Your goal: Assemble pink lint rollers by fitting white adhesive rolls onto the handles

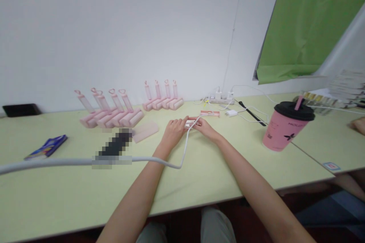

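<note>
My left hand (174, 132) and my right hand (208, 130) meet over the table, closed on a small pink-and-silver piece (188, 124). Its exact kind is mostly hidden by my fingers. A white cable (186, 140) hangs in front of the piece and runs off to the left. Just behind my right hand lies a narrow pink strip-shaped part (211, 113). To the left of my left hand a flat pale pink panel (146, 132) rests on the table, beside a pixelated dark object (116, 145).
Pink blocks with clear looped tubes stand in a left group (112, 115) and a back group (163, 103). A power strip (222, 101) with chargers sits by the wall. At right stands a pink lidded cup (281, 131). Farther right another person's hand (358, 124) shows.
</note>
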`<state>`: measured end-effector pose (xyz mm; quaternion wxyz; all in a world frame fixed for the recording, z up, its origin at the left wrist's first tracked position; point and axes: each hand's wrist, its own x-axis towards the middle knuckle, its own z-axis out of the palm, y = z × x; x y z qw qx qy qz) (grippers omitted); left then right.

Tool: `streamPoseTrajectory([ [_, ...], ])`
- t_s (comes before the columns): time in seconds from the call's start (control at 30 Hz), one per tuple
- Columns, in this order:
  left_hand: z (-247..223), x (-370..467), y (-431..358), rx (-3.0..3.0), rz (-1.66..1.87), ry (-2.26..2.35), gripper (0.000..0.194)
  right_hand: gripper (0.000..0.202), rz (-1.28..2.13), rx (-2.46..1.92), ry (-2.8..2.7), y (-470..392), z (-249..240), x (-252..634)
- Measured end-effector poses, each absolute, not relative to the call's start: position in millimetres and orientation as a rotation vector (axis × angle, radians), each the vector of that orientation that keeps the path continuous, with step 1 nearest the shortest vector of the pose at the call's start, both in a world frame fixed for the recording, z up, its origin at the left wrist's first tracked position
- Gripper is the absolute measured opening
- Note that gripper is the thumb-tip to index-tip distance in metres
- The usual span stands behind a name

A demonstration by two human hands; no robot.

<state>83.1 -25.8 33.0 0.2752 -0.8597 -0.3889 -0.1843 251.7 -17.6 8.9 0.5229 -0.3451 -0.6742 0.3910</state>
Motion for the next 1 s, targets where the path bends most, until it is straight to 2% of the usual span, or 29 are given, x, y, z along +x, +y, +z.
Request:
streamPoseTrajectory([
  [0.3,27,88,-30,-2.424,-0.474,-1.064,0.054,0.028,0.913,-0.885,-1.22,-7,3,250],
  [0.77,21,98,-37,-2.487,-0.524,-1.259,0.058,0.044,0.999,-0.719,-0.706,-25,7,225],
  [1.0,15,97,-37,-2.662,-0.741,-1.266,0.051,0.052,1.008,-0.767,-0.832,-26,4,216],
])
